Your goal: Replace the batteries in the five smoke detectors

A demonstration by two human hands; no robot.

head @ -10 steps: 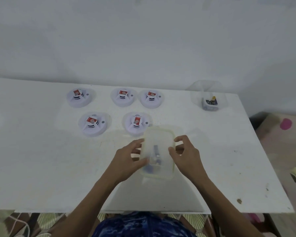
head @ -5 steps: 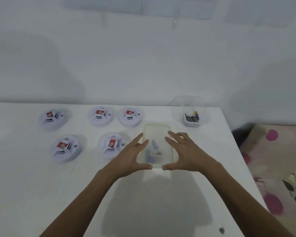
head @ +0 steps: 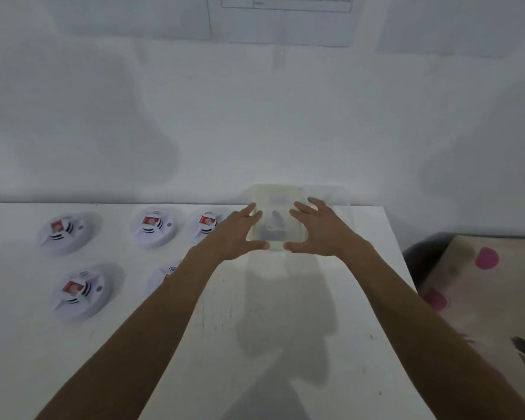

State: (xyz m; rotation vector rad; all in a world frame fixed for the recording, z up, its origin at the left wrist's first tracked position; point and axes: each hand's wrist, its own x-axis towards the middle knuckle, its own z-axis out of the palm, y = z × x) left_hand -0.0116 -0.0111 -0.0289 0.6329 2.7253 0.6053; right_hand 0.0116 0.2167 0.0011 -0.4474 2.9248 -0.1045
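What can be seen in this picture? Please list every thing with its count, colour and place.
smoke detectors: five, white, in two rows on the left part of the table; two are partly hidden
battery: one in each detector, red label
container: one, clear plastic, near the table's far edge, between the two hands; small dark things inside, too blurred to tell
table: one, white
wall: one, white, behind the table
paper sheet: one, white, on the wall, at the top of the view
cloth: one, beige with pink spots, right of the table, lower down
left hand: one, at the container's left side, fingers straight
right hand: one, at its right side, fingers straight
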